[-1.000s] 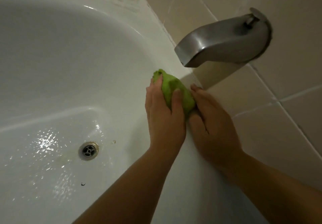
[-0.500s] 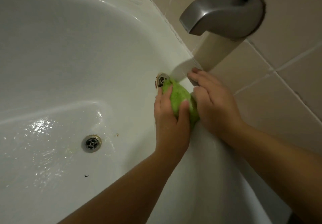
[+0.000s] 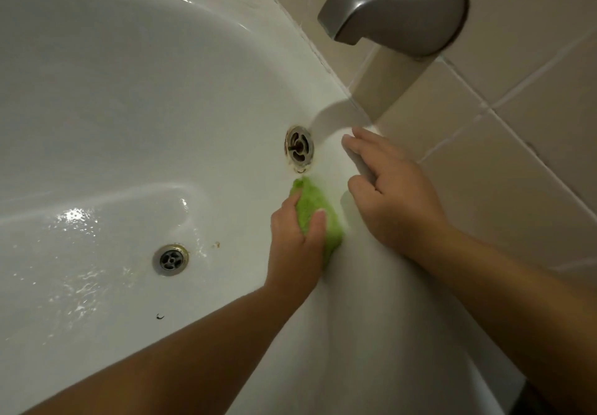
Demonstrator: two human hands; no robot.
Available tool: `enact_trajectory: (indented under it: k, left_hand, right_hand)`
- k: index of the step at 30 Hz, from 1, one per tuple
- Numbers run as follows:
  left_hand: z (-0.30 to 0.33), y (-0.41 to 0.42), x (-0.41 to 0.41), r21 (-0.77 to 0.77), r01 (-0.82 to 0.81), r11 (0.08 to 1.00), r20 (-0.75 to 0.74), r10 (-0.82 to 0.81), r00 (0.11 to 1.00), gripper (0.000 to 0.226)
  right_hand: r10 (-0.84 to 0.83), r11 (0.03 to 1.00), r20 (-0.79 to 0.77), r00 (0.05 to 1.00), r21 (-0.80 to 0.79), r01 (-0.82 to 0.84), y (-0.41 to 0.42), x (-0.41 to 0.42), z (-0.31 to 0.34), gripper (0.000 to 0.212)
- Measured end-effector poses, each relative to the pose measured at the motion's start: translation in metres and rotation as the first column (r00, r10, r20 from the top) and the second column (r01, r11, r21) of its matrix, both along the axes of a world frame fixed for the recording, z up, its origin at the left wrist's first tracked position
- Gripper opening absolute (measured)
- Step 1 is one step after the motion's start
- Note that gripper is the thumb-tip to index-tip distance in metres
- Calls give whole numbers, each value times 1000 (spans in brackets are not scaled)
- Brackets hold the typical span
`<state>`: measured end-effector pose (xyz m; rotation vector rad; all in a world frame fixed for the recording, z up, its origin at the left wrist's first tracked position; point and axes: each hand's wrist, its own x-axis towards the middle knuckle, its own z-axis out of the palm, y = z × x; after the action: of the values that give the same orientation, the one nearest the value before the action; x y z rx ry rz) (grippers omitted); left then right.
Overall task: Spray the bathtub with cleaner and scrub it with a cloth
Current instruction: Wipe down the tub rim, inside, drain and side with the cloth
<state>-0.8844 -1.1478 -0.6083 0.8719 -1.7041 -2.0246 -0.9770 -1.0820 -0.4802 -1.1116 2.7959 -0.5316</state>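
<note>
Item: scrubbing pass on the inner wall of the bathtub (image 3: 135, 98), below the spout.

Left hand (image 3: 295, 246): fingers and thumb curled round a bunched green cloth (image 3: 318, 217), pressing it to the tub wall. The cloth sits just below the overflow fitting (image 3: 299, 149), at its 6 o'clock, close but apparently not touching.

Right hand (image 3: 392, 195): fingers nearly straight, flat on the tub rim at the cloth's 2 o'clock, holding nothing; it appears to serve as a brace.

Handling note: the step likely goes best with firm, overlapping strokes and the cloth kept balled so the palm bears on it. The brownish ring round the overflow fitting probably needs a folded corner worked along its edge.

Edges: the metal spout (image 3: 395, 11) overhangs at 1 o'clock, well apart from both hands. The tiled wall (image 3: 517, 124) closes the rim at 3 o'clock. The braced hand limits strokes to the right.

Open room: broad wall at 9 to 11 o'clock; wet floor with drain (image 3: 170, 259) at 8 o'clock, specks of debris near it.
</note>
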Motion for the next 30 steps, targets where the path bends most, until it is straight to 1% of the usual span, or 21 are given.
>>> enact_trajectory:
  k: [2,3,4,5,7,8,10,12,15,18,19,20,22,23,24,25,27,29,30]
  left_hand:
    - [-4,-7,-4,104,-27,994,84,19,996,66]
    - [-2,-7,-6,128,-35,991,72,26,997,63]
    - [5,-6,-8,129,-35,991,23,32,999,60]
    - [12,-3,-9,99,-34,994,-46,39,998,56]
    - [24,4,-4,-68,-22,997,-195,9,981,51]
    - [22,8,0,-135,-16,991,-235,-17,972,50]
    - [5,9,4,-176,-15,984,-244,-29,969,53]
    - [-22,7,6,-139,5,990,-164,-28,986,63]
    - [-48,-4,6,-10,37,999,40,-37,999,78]
    - [-50,-11,-6,151,-1,989,198,-30,980,77]
    - [-46,-11,-8,155,4,988,206,-36,978,75]
    - [-44,-9,-7,105,27,994,175,-45,984,76]
    - [-48,-2,3,-55,85,995,42,-83,996,76]
    - [-54,-1,10,-118,115,986,1,-116,993,76]
    - [-64,0,16,-164,146,976,-4,-149,989,75]
    - [-76,-1,20,-190,166,968,11,-167,986,75]
    - [-101,-5,25,-166,179,970,92,-166,982,79]
    - [-122,-9,24,-88,170,982,237,-145,961,79]
    - [-132,-12,22,-46,166,985,333,-141,932,77]
  right_hand:
    - [3,1000,-9,1000,21,-2,0,1,1,64]
    - [6,999,-13,1000,34,-6,-1,1,1,62]
    - [9,999,-18,1000,44,-8,-2,0,1,62]
    - [11,999,-21,1000,50,-10,-3,0,1,62]
    - [12,999,-28,1000,48,-11,-5,1,2,64]
    - [13,999,-32,999,52,-11,-5,1,2,64]
    - [21,997,-40,999,79,-17,-5,1,2,61]
    - [33,992,-45,998,122,-27,-6,1,3,62]
    - [54,983,-55,997,178,-43,-7,1,3,67]
    - [63,974,-57,996,220,-49,-8,1,4,66]
    - [71,970,-62,996,238,-55,-9,0,4,66]
    - [75,964,-67,995,260,-55,-10,0,4,67]
    - [68,952,-63,996,303,-46,-11,0,3,70]
    - [62,947,-60,996,320,-40,-13,0,4,71]
    - [58,940,-63,996,339,-33,-13,1,4,72]
    - [56,935,-70,996,355,-28,-14,2,5,73]
    - [52,926,-80,995,377,-18,-16,3,5,74]
    - [45,926,-80,996,378,-12,-18,4,5,75]
    - [45,927,-83,995,375,-11,-19,3,4,76]
